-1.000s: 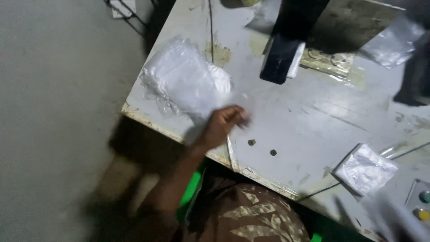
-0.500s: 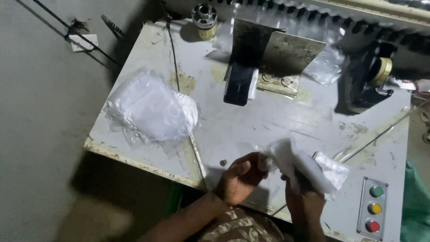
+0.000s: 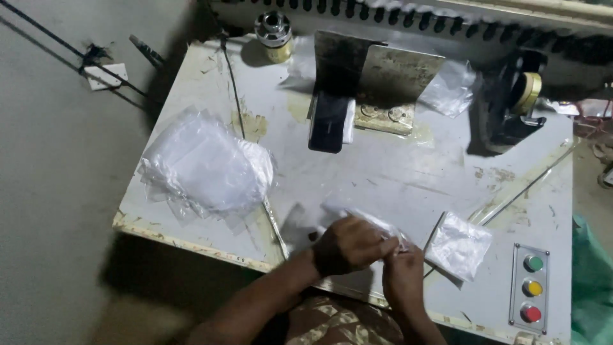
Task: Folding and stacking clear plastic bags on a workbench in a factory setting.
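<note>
Hands meet at the near edge of a worn white table (image 3: 396,172), seen from the head camera. The left hand (image 3: 348,246) is curled closed over a clear plastic bag (image 3: 364,217), its knuckles up, and the right hand (image 3: 402,271) pinches the same bag from below, fingers touching the left hand's. The bag is blurred, so its contents cannot be told.

Just to the right of the hands lies a small filled plastic packet (image 3: 458,244), flat on the table and apart from them. To the left, well apart, sits a loose pile of clear bags (image 3: 204,166). Farther back stands a metal bracket (image 3: 377,80) with a dark phone (image 3: 329,121) leaning against it. A panel with green, yellow and red buttons (image 3: 531,291) is at the table's right corner.
</note>
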